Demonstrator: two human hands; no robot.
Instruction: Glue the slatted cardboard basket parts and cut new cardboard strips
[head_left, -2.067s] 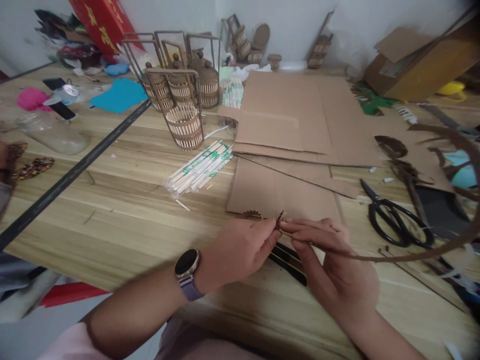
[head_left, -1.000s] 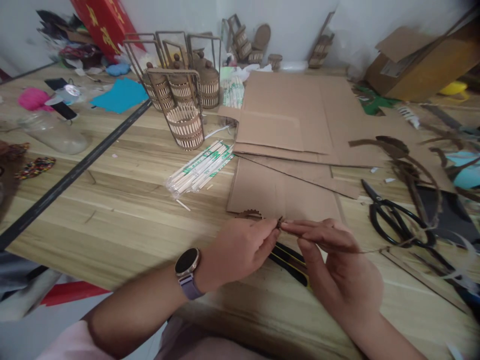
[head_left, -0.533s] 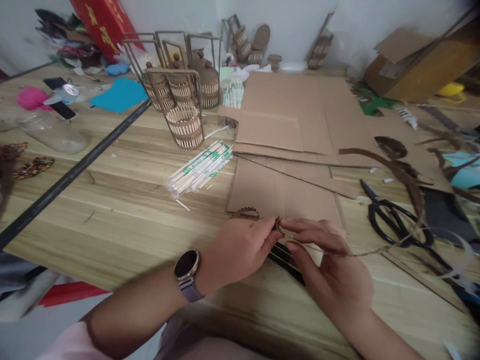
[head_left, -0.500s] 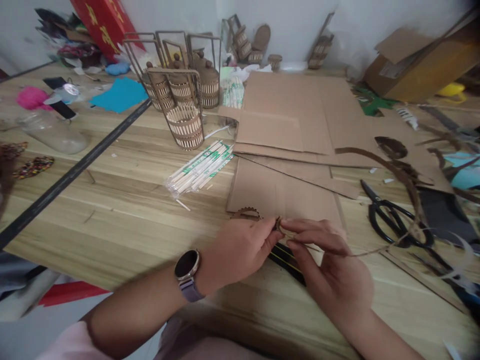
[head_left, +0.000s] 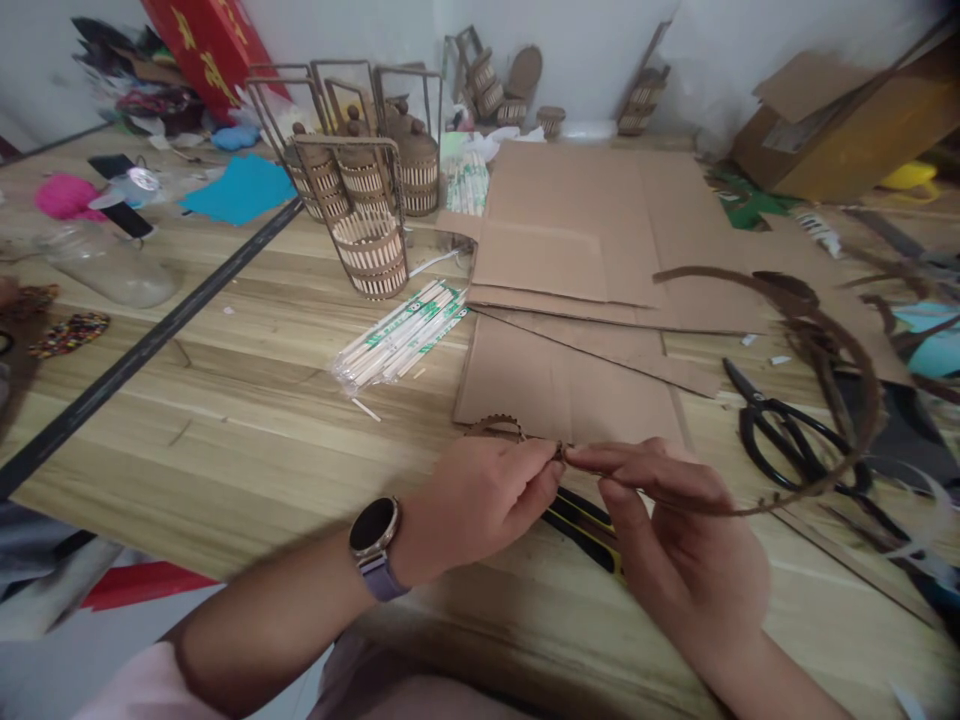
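My left hand, a watch on its wrist, pinches a small dark rolled bit of corrugated cardboard strip between thumb and forefinger. A loop of ridged strip curves up behind those fingers. My right hand touches the same bit with its forefinger, its thumb bent below and a little apart. From under the right fingers a long brown cardboard strip arcs out to the right and back. Beneath my hands lies a black and yellow tool, partly hidden. My fingers cover most of the rolled part.
Black-handled scissors lie at right. Cardboard sheets are spread ahead, beside packaged sticks. Several small handled baskets stand at the back left. An open carton sits at the far right, a glass jar at the left.
My right hand has shifted slightly right and its thumb has dropped away from the pinch. The long strip's arc has swung wider to the right. My left hand has stayed nearly still.
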